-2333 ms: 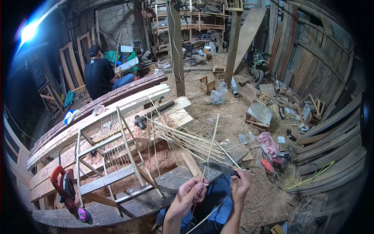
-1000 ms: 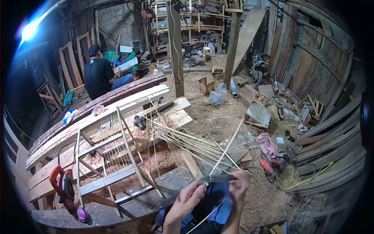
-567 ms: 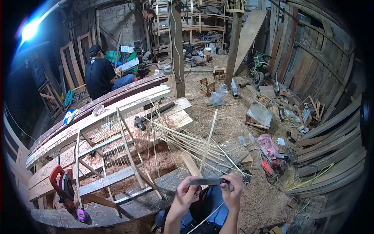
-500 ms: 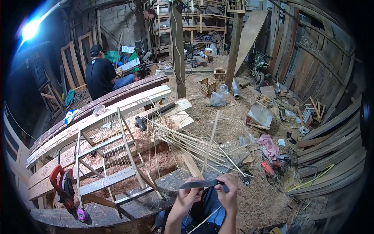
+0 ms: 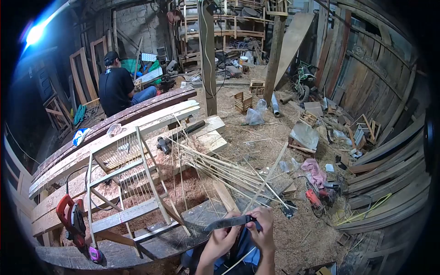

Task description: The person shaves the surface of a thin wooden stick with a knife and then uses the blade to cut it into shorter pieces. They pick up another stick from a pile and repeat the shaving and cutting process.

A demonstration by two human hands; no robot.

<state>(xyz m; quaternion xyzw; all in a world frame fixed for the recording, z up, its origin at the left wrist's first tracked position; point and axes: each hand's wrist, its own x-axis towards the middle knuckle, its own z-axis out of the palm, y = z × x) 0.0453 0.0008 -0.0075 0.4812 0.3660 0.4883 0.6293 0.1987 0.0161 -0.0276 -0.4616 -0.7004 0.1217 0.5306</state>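
My right hand (image 5: 262,229) is closed on the dark handle of a knife (image 5: 225,223), whose blade points left across my left hand. Behind that blade my left hand (image 5: 221,245) is closed around a thin pale wooden strip (image 5: 273,167). The strip slants up and to the right from my hands. Part of the left fingers is hidden by the blade. Just beyond lies a bundle of similar thin strips (image 5: 229,167), spread over a short board (image 5: 224,196). Another pale strip end (image 5: 240,260) shows below, over my lap.
On the left a slatted wooden frame (image 5: 123,214) lies on the shavings-covered bench (image 5: 183,250), near a red power tool (image 5: 71,220) and a purple tape measure (image 5: 95,254). A hammer (image 5: 163,144) lies farther back. A co-worker (image 5: 117,87) sits beyond the planks. A red tool (image 5: 315,197) lies right.
The strip has swung from nearly upright to a lean toward the right. The knife has shifted slightly left and its blade tip has dipped, and both hands have moved a little.
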